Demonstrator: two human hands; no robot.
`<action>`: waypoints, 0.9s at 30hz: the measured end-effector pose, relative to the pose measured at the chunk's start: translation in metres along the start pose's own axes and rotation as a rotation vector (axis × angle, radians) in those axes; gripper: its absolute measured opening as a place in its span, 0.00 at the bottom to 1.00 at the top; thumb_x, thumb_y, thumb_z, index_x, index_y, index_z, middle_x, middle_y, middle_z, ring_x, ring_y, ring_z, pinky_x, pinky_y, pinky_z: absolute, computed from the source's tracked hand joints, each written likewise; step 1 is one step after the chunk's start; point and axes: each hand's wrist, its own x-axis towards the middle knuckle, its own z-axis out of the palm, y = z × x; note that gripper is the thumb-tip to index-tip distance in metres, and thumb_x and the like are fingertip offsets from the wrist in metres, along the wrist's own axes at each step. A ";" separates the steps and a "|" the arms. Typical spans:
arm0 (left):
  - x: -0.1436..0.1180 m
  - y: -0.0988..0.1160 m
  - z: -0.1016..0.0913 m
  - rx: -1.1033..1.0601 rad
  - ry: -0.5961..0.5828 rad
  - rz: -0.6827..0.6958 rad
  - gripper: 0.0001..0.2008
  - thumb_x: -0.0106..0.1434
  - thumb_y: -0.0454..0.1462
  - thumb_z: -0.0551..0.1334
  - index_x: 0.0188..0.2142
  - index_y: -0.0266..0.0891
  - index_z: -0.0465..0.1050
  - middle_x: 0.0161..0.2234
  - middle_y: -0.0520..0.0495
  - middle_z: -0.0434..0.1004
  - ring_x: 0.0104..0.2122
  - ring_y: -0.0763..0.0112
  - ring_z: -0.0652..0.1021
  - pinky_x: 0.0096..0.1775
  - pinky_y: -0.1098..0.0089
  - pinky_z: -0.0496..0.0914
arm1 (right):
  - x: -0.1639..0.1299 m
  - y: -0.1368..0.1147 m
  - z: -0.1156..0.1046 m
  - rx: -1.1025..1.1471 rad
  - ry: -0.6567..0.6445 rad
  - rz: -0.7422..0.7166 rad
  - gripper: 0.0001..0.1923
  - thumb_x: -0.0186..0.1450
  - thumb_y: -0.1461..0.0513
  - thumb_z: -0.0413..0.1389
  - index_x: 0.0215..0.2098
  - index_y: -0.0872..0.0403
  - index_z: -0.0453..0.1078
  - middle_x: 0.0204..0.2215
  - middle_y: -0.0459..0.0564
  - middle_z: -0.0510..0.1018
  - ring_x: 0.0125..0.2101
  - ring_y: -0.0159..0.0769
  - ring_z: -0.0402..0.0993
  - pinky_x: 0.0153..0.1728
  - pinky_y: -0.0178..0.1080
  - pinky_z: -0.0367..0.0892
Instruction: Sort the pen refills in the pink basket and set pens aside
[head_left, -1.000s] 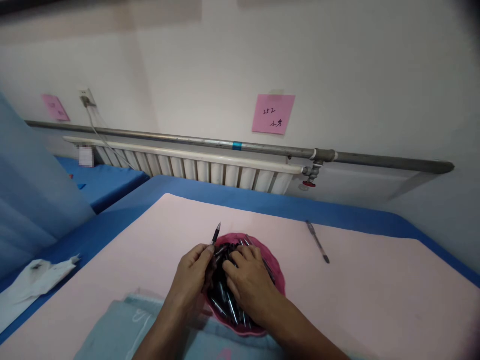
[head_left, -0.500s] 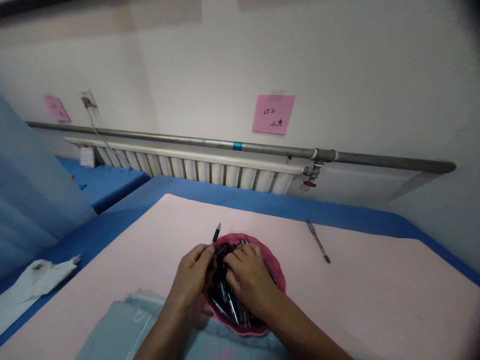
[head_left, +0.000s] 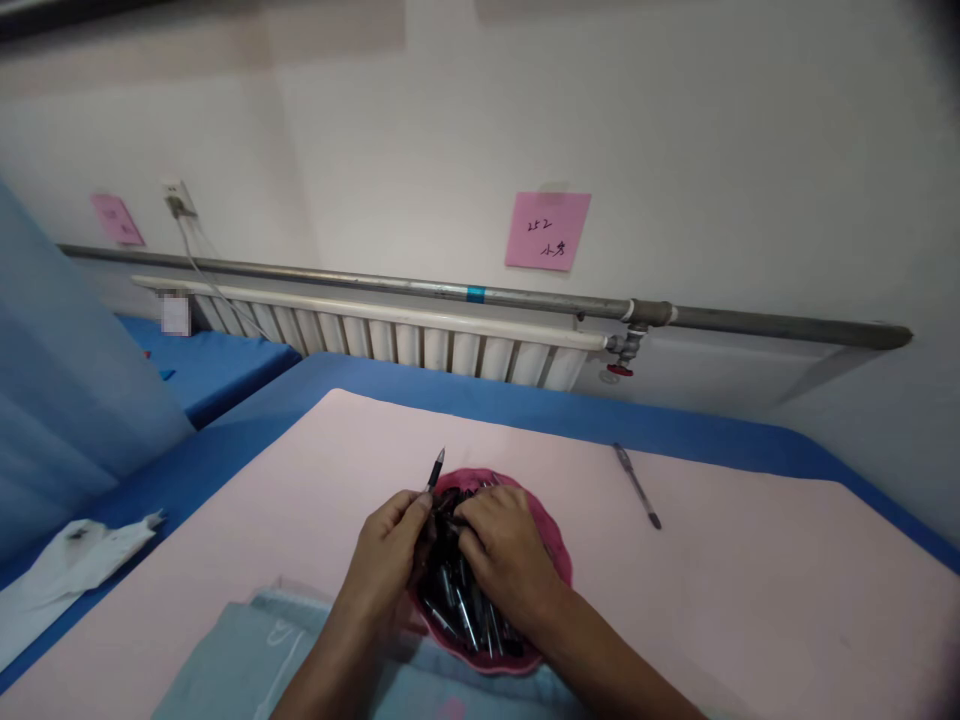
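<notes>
A pink bowl (head_left: pixel 556 560) full of several dark pens (head_left: pixel 457 610) sits on the pale pink mat (head_left: pixel 750 600) near me. My left hand (head_left: pixel 386 560) is at the bowl's left rim and grips a black pen (head_left: pixel 435 468) whose tip sticks up and away from me. My right hand (head_left: pixel 506 555) lies over the pile in the bowl with its fingers curled among the pens; whether it grips one is hidden.
A single pen (head_left: pixel 636 485) lies on the mat to the right of the bowl. A grey-blue cloth (head_left: pixel 240 660) lies at the near edge. Crumpled white paper (head_left: pixel 75 555) rests on the blue table cover at left. A radiator (head_left: pixel 390 340) and pipe run along the wall.
My right hand has shifted slightly within the bowl, its fingers working among the pens. My left hand has kept the black pen almost still.
</notes>
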 end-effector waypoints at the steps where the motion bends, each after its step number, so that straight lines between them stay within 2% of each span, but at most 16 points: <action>1: 0.000 0.000 0.001 -0.001 0.004 -0.003 0.17 0.52 0.50 0.62 0.22 0.39 0.63 0.13 0.61 0.55 0.13 0.81 0.57 0.15 0.77 0.50 | 0.000 0.000 0.000 -0.010 -0.009 -0.001 0.06 0.60 0.68 0.51 0.30 0.53 0.67 0.28 0.45 0.73 0.34 0.36 0.64 0.40 0.41 0.53; 6: 0.000 0.000 0.001 -0.009 0.004 0.008 0.17 0.52 0.49 0.62 0.22 0.38 0.64 0.13 0.61 0.55 0.13 0.82 0.56 0.16 0.77 0.50 | 0.000 -0.003 -0.002 -0.051 -0.079 -0.010 0.04 0.60 0.66 0.53 0.33 0.52 0.67 0.33 0.47 0.74 0.37 0.39 0.64 0.42 0.44 0.52; 10: 0.001 -0.002 0.001 -0.004 0.003 -0.002 0.17 0.51 0.49 0.63 0.22 0.39 0.64 0.13 0.61 0.56 0.13 0.82 0.56 0.16 0.77 0.50 | -0.001 -0.006 -0.003 -0.131 -0.170 -0.036 0.06 0.59 0.67 0.54 0.35 0.53 0.67 0.32 0.48 0.74 0.37 0.40 0.63 0.43 0.46 0.53; 13: 0.000 0.000 0.001 0.009 0.002 0.011 0.17 0.51 0.49 0.62 0.22 0.38 0.65 0.13 0.60 0.57 0.14 0.82 0.57 0.16 0.77 0.51 | -0.002 -0.007 -0.002 -0.163 -0.188 -0.066 0.09 0.58 0.66 0.55 0.39 0.53 0.68 0.35 0.50 0.74 0.39 0.43 0.63 0.45 0.48 0.52; 18: -0.001 0.003 0.002 -0.008 -0.001 -0.015 0.18 0.49 0.51 0.63 0.21 0.39 0.63 0.12 0.61 0.55 0.12 0.82 0.56 0.15 0.77 0.49 | -0.001 -0.005 -0.002 -0.083 -0.116 -0.055 0.06 0.63 0.66 0.52 0.37 0.52 0.69 0.34 0.48 0.75 0.39 0.41 0.64 0.45 0.48 0.54; 20: -0.002 0.003 0.003 -0.006 -0.013 -0.009 0.19 0.49 0.51 0.63 0.21 0.39 0.63 0.11 0.61 0.54 0.12 0.82 0.55 0.14 0.77 0.48 | 0.000 -0.004 -0.004 -0.023 -0.048 -0.037 0.08 0.63 0.66 0.51 0.39 0.51 0.69 0.38 0.48 0.75 0.41 0.41 0.64 0.46 0.47 0.54; 22: -0.001 0.003 0.002 -0.001 -0.018 -0.001 0.19 0.49 0.52 0.63 0.22 0.39 0.63 0.11 0.61 0.55 0.12 0.82 0.56 0.14 0.77 0.48 | 0.000 -0.002 -0.006 0.011 -0.037 -0.034 0.11 0.63 0.67 0.51 0.42 0.51 0.69 0.43 0.49 0.74 0.44 0.41 0.63 0.47 0.46 0.54; 27: 0.001 0.001 0.001 0.011 -0.017 -0.013 0.19 0.48 0.53 0.63 0.23 0.39 0.64 0.11 0.61 0.55 0.11 0.81 0.56 0.14 0.77 0.49 | -0.001 0.000 -0.006 -0.031 -0.210 -0.059 0.13 0.60 0.68 0.53 0.43 0.51 0.69 0.42 0.49 0.74 0.42 0.41 0.64 0.45 0.47 0.54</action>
